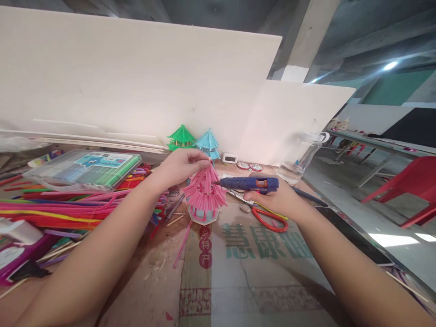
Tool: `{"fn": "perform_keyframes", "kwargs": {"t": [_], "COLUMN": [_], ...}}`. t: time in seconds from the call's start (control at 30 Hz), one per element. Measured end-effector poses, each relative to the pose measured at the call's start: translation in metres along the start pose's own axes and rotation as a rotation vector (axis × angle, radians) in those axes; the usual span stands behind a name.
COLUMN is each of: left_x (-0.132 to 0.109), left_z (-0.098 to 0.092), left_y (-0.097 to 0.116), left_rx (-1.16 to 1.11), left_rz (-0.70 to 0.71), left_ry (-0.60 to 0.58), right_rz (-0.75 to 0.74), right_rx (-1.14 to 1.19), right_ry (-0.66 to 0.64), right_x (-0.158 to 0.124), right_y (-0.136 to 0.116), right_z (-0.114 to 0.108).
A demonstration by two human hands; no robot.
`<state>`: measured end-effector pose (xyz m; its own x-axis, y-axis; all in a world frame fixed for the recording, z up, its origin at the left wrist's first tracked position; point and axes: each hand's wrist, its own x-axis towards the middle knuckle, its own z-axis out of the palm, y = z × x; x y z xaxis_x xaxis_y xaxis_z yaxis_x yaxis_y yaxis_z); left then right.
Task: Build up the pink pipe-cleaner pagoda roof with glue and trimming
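A small pink pagoda model (206, 188) with tiered roofs of fuzzy pipe cleaners stands on a pale base (203, 217). My left hand (185, 168) pinches the tip of its top roof. In my right hand (279, 200) is a blue hot glue gun (248, 184), its nozzle pointing left at the roof, by the gap between the tiers. Whether the nozzle touches the pink strands I cannot tell. One loose pink pipe cleaner (183, 244) trails from the base. Behind stand a green pagoda (182, 137) and a light blue pagoda (208, 142).
Bundles of coloured pipe cleaners (68, 209) and a clear plastic case (85, 170) lie on the left. Red-handled scissors (270, 221) rest below my right hand. Farther back are a small digital clock (229, 158) and a clear jug (301, 156). A white board (136, 77) rises behind.
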<state>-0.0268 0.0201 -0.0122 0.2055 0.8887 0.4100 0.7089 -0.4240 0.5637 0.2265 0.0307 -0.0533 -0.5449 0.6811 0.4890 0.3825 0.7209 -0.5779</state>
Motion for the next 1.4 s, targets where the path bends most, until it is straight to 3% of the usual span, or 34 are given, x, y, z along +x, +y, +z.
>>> {"fn": "perform_keyframes", "kwargs": {"t": [1.4], "left_x": [-0.0015], "left_z": [-0.0024], "left_y": [0.0027], "left_rx": [0.011], "left_rz": [0.012], "left_ry": [-0.012], "right_rz": [0.024], "right_rx": [-0.125], "right_ry": [-0.009], "right_x": [-0.0010], "right_y": [-0.0066], "right_z": [-0.0014]}}
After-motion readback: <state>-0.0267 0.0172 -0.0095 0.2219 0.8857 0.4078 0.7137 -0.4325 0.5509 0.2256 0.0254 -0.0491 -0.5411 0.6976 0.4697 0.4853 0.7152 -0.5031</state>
